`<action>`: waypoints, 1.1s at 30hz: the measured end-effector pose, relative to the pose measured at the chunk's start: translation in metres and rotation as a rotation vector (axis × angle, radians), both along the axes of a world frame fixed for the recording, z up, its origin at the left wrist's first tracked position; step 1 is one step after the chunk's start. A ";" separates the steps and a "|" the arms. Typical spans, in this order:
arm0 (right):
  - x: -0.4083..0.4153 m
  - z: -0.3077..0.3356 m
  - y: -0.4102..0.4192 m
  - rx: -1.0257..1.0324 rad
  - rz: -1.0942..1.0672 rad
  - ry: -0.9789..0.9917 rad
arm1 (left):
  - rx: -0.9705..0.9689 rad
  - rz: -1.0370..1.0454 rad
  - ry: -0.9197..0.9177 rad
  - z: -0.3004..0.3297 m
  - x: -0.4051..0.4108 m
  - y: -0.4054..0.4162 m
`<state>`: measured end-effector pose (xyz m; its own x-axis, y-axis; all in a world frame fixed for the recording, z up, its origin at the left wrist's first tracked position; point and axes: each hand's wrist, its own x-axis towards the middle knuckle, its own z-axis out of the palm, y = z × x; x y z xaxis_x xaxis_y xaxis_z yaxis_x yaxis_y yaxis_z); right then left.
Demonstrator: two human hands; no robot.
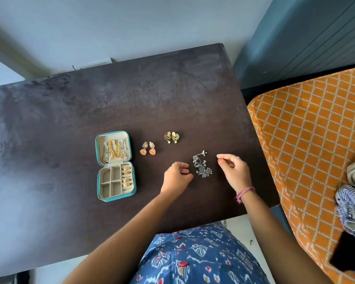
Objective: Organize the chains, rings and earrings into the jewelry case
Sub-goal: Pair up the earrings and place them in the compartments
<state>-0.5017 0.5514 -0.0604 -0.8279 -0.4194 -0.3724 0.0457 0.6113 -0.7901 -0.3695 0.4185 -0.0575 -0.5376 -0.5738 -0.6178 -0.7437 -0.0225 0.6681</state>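
The teal jewelry case (115, 166) lies open on the dark table (70, 111), to my left; in its lid half, the far one, the chains (116, 150) lie together, gold ones in the middle and silver ones at the sides; in the near half, the right column of compartments holds four gold rings (126, 175), and the other compartments, on the left, show only their beige lining. Just beside the case on its right is a pair of orange earrings (148, 148); a little farther right and farther from me is a pair of green and gold earrings (171, 137); both pairs lie on the table, apart from each other. The silver earrings (202, 165), a tangled bunch with small white beads, lie between my two hands, and neither hand touches them. My left hand (177, 176) hovers near their left side with the fingers loosely curled, and it holds nothing; there is a gold ring on one finger. My right hand (235, 171) is on their right side; its thumb and first finger are close together at the tips, but I cannot tell if something small is pinched there; a pink thread bracelet (245, 193) is around the wrist. At the right of the table stands an orange patterned cushion (307, 144).
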 end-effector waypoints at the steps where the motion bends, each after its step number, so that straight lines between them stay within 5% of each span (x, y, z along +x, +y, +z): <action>1: 0.002 0.000 -0.001 -0.013 0.032 0.037 | 0.010 0.033 0.016 -0.002 0.002 0.003; 7: 0.000 0.005 -0.029 -0.020 0.375 0.257 | 0.003 0.070 0.073 -0.003 0.009 0.005; 15: -0.006 0.018 -0.064 0.399 0.730 0.453 | 0.005 0.050 0.081 0.001 0.012 0.005; 18: -0.010 0.019 -0.065 0.383 0.709 0.415 | -0.024 0.058 0.101 0.005 0.015 0.005; 22: -0.019 0.025 -0.053 0.098 0.596 0.267 | -0.141 0.047 0.200 0.018 0.018 0.005; 27: -0.023 0.052 -0.043 -0.146 0.389 -0.080 | -0.325 -0.080 0.415 0.039 0.009 -0.006; 33: -0.014 0.076 -0.043 -0.303 0.233 -0.235 | -0.482 -0.225 0.653 0.064 -0.017 -0.021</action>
<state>-0.5159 0.5088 0.0160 -0.6059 -0.7040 -0.3705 0.1336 0.3690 -0.9198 -0.3864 0.3975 0.0068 -0.8350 -0.5316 0.1420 -0.1574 0.4780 0.8641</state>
